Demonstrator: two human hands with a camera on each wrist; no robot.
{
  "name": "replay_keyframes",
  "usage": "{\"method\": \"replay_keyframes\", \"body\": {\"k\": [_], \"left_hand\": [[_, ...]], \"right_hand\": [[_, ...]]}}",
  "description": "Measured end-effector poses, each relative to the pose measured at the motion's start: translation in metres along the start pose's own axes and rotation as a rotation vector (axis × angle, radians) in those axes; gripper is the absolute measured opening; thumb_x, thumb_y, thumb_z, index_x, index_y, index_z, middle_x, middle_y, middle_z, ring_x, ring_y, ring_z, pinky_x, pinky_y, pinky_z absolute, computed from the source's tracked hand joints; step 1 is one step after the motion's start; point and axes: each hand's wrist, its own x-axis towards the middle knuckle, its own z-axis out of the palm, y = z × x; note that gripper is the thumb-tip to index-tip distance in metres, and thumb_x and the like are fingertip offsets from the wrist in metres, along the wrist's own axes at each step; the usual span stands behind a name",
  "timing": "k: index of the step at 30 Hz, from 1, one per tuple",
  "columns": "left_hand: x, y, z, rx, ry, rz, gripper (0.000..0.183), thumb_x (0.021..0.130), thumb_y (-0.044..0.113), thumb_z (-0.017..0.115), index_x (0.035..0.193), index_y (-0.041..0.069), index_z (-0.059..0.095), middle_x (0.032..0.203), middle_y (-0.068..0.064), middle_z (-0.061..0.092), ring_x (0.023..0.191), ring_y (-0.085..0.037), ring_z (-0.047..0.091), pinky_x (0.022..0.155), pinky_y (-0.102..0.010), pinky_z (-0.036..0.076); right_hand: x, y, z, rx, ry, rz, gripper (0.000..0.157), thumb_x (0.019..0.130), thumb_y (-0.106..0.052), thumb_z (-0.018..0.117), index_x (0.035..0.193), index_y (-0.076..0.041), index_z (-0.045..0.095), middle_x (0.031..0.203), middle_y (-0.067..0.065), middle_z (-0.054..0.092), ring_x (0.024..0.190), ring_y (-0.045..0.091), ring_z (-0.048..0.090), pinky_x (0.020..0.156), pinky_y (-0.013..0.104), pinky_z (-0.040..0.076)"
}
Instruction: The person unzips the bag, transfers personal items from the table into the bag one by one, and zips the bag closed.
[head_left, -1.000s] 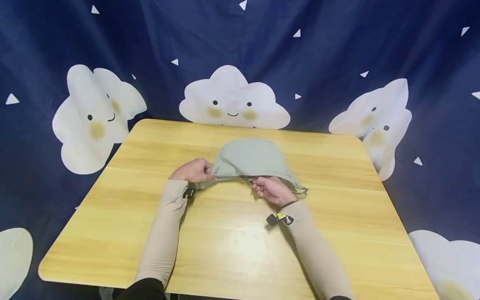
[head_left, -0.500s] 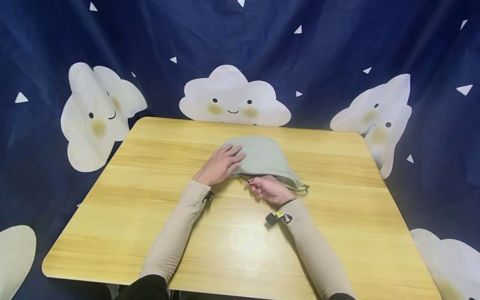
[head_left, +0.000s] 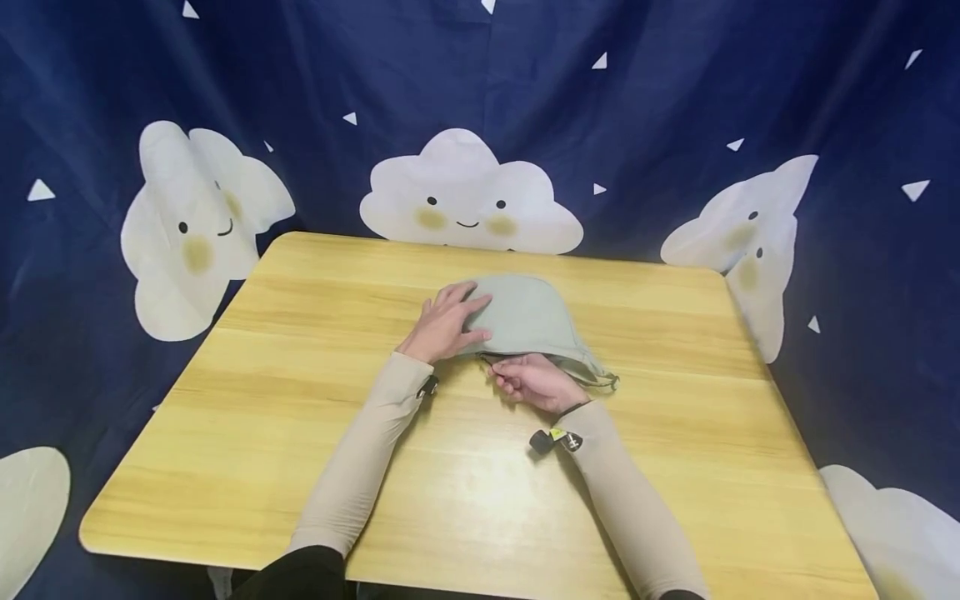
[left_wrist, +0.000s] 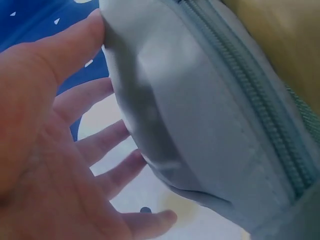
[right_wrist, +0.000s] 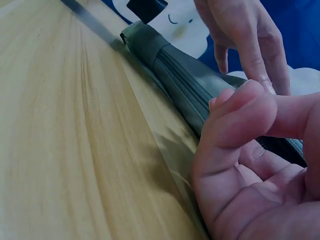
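Observation:
A grey-green half-moon fabric bag point(head_left: 528, 317) lies on the table with its zipper side toward me. My left hand point(head_left: 444, 323) rests on the bag's left part with fingers spread, the fingertips along its curved edge in the left wrist view. The zipper point(left_wrist: 250, 95) runs along the bag's straight side in that view. My right hand point(head_left: 542, 383) is at the front edge, thumb and curled fingers pinching a dark zipper pull point(head_left: 487, 362). In the right wrist view, the curled fingers point(right_wrist: 240, 115) hide most of the pull.
The wooden table point(head_left: 300, 433) has rounded corners and extends on all sides of the bag. A strap end with a buckle point(head_left: 613, 382) sticks out at the bag's right. Behind the table hangs a dark blue curtain point(head_left: 315, 67) with smiling clouds.
My left hand has let go of the bag's left end and moved right and up onto its body, fingers spreading. The right hand stays at the zipper pull, nearly still.

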Motion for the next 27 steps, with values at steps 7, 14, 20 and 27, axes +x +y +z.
{"method": "replay_keyframes", "body": {"k": [7,14,20,27], "left_hand": [[-0.002,-0.001,0.003,-0.035,-0.01,-0.044,0.074,0.093,0.046,0.073,0.158,0.026,0.043,0.173,-0.007,0.024,0.158,-0.037,0.021,0.121,-0.08,0.014],[-0.003,-0.002,0.005,-0.102,-0.009,-0.079,0.074,0.093,0.042,0.074,0.158,0.026,0.042,0.173,-0.007,0.023,0.159,-0.038,0.019,0.12,-0.082,0.009],[-0.004,-0.001,0.005,-0.091,0.009,-0.083,0.076,0.094,0.042,0.074,0.159,0.023,0.04,0.173,-0.01,0.024,0.16,-0.036,0.02,0.121,-0.082,0.009],[-0.015,0.006,0.001,0.178,0.23,0.128,0.052,0.09,0.05,0.076,0.117,0.007,0.068,0.118,-0.013,0.067,0.104,-0.029,0.065,0.086,-0.043,0.059]], "right_hand": [[0.001,0.005,0.001,0.015,-0.001,0.023,0.021,0.105,-0.006,0.053,0.118,0.008,0.063,0.08,-0.002,0.07,0.064,0.004,0.061,0.058,0.013,0.052],[-0.006,0.008,-0.006,0.164,0.014,-0.014,0.024,0.106,-0.001,0.049,0.122,0.012,0.061,0.089,0.002,0.073,0.07,0.003,0.065,0.065,0.012,0.057],[-0.011,0.005,-0.004,0.163,0.024,-0.038,0.022,0.106,-0.001,0.048,0.12,0.01,0.062,0.088,0.0,0.072,0.068,0.003,0.064,0.064,0.012,0.057],[-0.008,0.001,-0.007,0.171,0.019,-0.038,0.02,0.105,-0.003,0.051,0.119,0.008,0.062,0.083,-0.001,0.071,0.065,0.004,0.062,0.062,0.013,0.056]]}}
